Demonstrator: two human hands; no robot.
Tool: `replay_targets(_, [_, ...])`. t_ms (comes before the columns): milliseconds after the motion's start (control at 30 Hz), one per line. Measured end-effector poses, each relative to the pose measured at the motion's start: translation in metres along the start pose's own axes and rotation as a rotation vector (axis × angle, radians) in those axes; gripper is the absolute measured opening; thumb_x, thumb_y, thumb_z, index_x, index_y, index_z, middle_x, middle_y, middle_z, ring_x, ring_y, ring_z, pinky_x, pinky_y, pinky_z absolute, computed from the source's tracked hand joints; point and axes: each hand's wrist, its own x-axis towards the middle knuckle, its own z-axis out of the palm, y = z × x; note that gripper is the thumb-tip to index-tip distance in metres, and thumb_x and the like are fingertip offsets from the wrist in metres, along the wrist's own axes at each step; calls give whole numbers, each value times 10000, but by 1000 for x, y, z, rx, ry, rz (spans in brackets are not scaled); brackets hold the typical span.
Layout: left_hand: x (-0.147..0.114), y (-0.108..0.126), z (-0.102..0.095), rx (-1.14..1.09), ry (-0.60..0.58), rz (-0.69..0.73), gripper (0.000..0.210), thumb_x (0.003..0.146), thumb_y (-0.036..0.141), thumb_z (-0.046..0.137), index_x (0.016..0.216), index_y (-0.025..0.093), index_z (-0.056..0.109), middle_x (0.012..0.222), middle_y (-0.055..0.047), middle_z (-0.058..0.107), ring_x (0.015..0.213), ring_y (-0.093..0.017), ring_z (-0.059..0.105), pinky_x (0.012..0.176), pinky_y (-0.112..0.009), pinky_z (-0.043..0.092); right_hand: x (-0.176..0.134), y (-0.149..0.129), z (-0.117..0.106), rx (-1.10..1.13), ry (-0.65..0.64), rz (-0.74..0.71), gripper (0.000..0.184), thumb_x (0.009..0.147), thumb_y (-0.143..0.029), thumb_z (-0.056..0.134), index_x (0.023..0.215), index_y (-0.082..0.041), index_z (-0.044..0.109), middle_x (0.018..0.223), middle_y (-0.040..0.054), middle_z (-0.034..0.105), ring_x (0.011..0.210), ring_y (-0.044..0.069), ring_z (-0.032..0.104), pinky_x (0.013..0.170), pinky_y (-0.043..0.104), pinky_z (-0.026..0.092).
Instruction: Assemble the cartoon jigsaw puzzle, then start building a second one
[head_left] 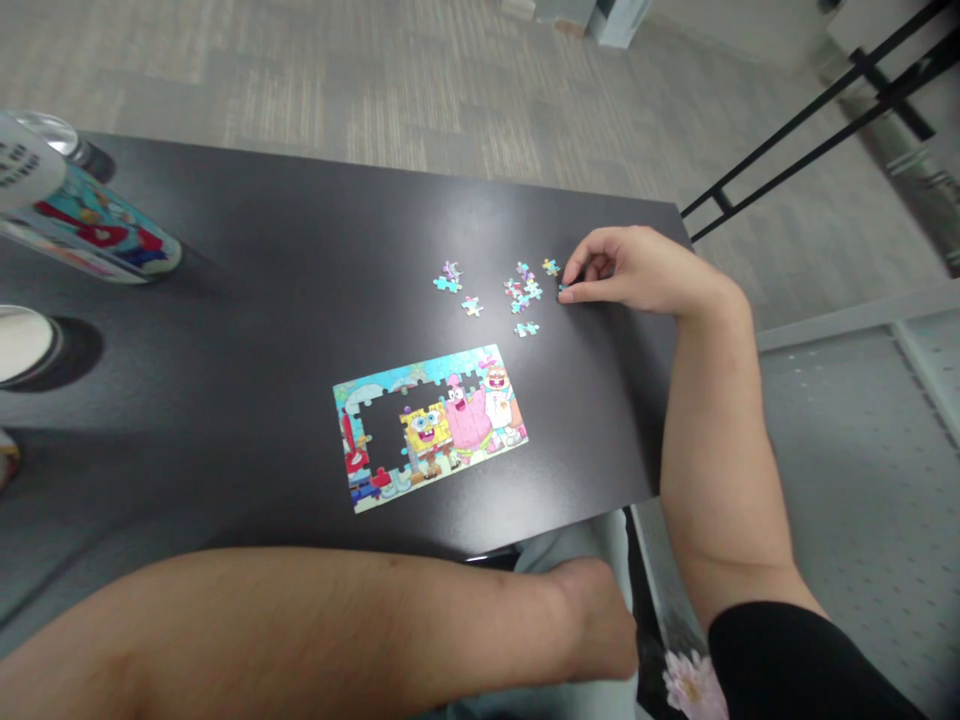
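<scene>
My right hand (630,268) is at the right of the dark table, thumb and fingertips pinched on a small jigsaw puzzle piece (562,287), of which only a bluish edge shows. Just left of it lie a yellowish loose piece (551,267) and a cluster of loose pieces (523,290). Nearer me lies the partly assembled jigsaw puzzle (472,422), a bright cartoon picture with a dark gap left of its middle and a smaller one at upper right. My left hand (600,622) rests over my lap below the table edge, its fingers turned down and hidden.
More loose pieces (448,284) lie farther left. At the table's left stand a tall cartoon-printed can (105,225), a metal-topped can (49,130) and a white-topped round container (26,345). Beyond the right edge are black metal rails (795,120). A pink flower (691,685) shows at bottom right.
</scene>
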Motion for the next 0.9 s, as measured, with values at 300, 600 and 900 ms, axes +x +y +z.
replay_targets(300, [-2,-3,-8,-118,-76,80,310,1104,338,975,836,494,964,398,86,364,321,-209,132,412,-403,349,-3,-4,-2,-21,37,75,561,839,-776,1119,1003,-282,908,877,38,840,854,279,776,812,433,537])
replay_targets(600, [0,0,0,-127,-71,82,300,1108,308,947,871,489,981,453,68,513,331,-205,212,464,-413,393,-3,-7,-1,-25,-3,52,416,918,-663,1074,972,-295,888,933,53,892,926,308,839,880,457,594])
replay_targets(900, [1,9,14,-126,72,-6,347,992,269,992,725,483,931,534,74,665,400,-161,499,530,-403,393,-6,-8,-1,110,-17,31,604,832,-810,1142,1036,-310,870,977,63,910,967,313,837,901,485,630])
